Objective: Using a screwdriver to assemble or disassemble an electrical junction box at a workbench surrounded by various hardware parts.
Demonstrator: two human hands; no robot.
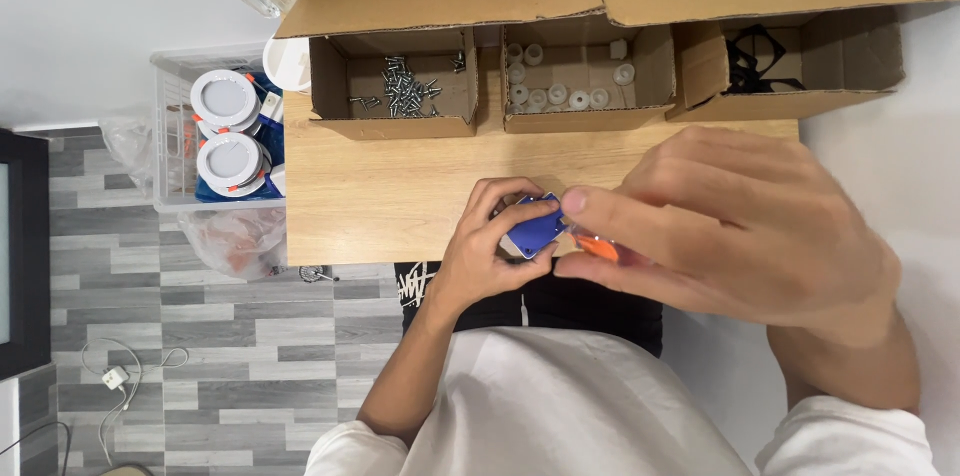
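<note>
Gripped in the curled left hand (490,246), a blue part (535,229) meets the right hand (730,226).

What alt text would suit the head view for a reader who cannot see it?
The left hand grips a small blue part while the right hand holds an orange tool against it, above a wooden table with cardboard boxes of screws and white rings.

A light wooden desk (380,186) carries three open cardboard boxes along its far edge: the left box (392,86) holds loose screws, the middle box (585,76) small white rings, the right box (790,61) black parts. The near part of the desk is bare wood.
</note>
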